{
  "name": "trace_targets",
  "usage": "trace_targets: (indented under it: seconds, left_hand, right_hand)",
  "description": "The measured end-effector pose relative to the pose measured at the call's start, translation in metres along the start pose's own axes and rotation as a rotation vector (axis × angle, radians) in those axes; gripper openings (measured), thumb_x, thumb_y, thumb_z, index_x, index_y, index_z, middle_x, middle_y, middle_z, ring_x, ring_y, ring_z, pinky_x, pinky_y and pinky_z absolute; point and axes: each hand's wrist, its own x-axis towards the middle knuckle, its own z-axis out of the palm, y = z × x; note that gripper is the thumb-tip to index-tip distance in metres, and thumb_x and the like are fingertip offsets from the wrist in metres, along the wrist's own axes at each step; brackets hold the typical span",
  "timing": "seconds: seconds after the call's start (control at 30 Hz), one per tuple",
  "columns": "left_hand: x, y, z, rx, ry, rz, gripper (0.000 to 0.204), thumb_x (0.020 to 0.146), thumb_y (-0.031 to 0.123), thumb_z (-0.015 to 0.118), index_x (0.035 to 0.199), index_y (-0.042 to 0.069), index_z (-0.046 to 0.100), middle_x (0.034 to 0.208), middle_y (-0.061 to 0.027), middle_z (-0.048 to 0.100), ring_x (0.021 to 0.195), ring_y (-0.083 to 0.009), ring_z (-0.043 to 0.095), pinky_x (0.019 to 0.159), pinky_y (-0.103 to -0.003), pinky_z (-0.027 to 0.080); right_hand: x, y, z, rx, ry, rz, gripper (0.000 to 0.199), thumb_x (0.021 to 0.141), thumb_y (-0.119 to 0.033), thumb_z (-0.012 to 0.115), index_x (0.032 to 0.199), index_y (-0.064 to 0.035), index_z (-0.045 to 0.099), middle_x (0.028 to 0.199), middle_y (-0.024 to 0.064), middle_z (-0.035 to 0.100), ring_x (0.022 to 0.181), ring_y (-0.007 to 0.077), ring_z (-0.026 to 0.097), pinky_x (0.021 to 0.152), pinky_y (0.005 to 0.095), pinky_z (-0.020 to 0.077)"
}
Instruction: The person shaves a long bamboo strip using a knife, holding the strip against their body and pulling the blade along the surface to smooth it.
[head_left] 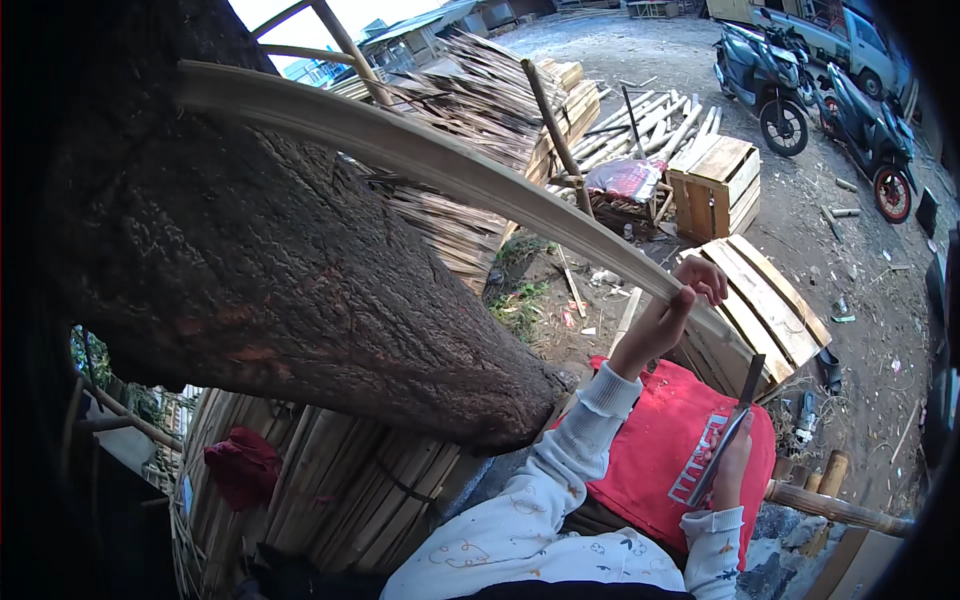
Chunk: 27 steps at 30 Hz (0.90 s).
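A long, pale bamboo strip (440,180) slants across the view from the upper left, in front of the tree trunk, down toward the wooden crates. My left hand (680,305) is closed round the strip near its lower right end, thumb along its edge. Lower and to the right, my right hand (735,467) grips a knife (713,462) with a silvery lower part and a dark, narrow upper end. The knife is apart from the strip. Beneath both hands, a red cloth (640,440) with a white printed patch lies over my lap.
A thick, rough tree trunk (300,270) leans close on the left. Split bamboo (350,490) is bundled below it, with a dark red cloth (243,467) on top. Slatted wooden crates (765,305) stand ahead. Bamboo poles (650,130) and parked motorbikes (770,90) are farther off.
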Motion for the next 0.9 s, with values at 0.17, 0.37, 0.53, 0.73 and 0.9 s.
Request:
trace_targets:
  seconds: [0.17,0.37,0.53,0.73,0.9]
  left_hand:
    - [-0.012,-0.026,0.008,-0.157,0.171,0.058,0.056,0.082,0.056,0.044,0.082,0.000,0.049,0.071,-0.0074,0.053,0.069,-0.0161,0.057,0.065,-0.030,0.046]
    - [-0.010,-0.028,0.009,-0.080,0.208,0.105,0.055,0.087,0.051,0.037,0.088,-0.001,0.053,0.072,-0.0085,0.057,0.072,-0.0171,0.057,0.068,-0.029,0.044]
    - [-0.009,-0.025,0.011,-0.139,0.203,0.147,0.048,0.092,0.041,0.034,0.095,-0.001,0.055,0.077,-0.0085,0.058,0.076,-0.0164,0.057,0.072,-0.028,0.044]
    - [-0.019,-0.010,0.008,0.013,0.188,0.006,0.039,0.094,0.033,0.037,0.098,0.000,0.056,0.083,-0.0067,0.060,0.081,-0.0145,0.057,0.077,-0.029,0.042]
    - [-0.013,0.002,-0.002,0.118,0.170,-0.016,0.047,0.087,0.037,0.050,0.115,0.000,0.044,0.100,-0.0095,0.057,0.097,-0.0172,0.054,0.087,-0.032,0.041]
  right_hand:
    - [0.007,0.013,-0.011,0.039,0.031,-0.007,0.059,0.085,-0.060,0.032,0.072,-0.0051,0.047,0.049,0.0015,0.043,0.034,0.0108,0.043,0.029,0.0223,0.0378]
    - [0.005,0.008,-0.003,0.047,0.052,-0.033,0.059,0.085,-0.061,0.031,0.071,-0.0060,0.045,0.048,0.0024,0.044,0.032,0.0119,0.043,0.028,0.0219,0.0369]
    - [-0.008,-0.009,0.002,0.041,0.038,-0.048,0.055,0.087,-0.057,0.032,0.073,-0.0053,0.046,0.049,0.0020,0.043,0.034,0.0109,0.043,0.029,0.0218,0.0378]
    - [-0.014,-0.026,0.011,-0.014,-0.093,-0.259,0.046,0.092,-0.046,0.032,0.083,-0.0027,0.045,0.051,0.0010,0.042,0.035,0.0088,0.041,0.033,0.0207,0.0355]
    - [-0.015,-0.035,0.027,-0.038,-0.182,-0.253,0.044,0.092,-0.045,0.032,0.083,-0.0029,0.044,0.051,0.0014,0.042,0.036,0.0092,0.042,0.032,0.0215,0.0352]
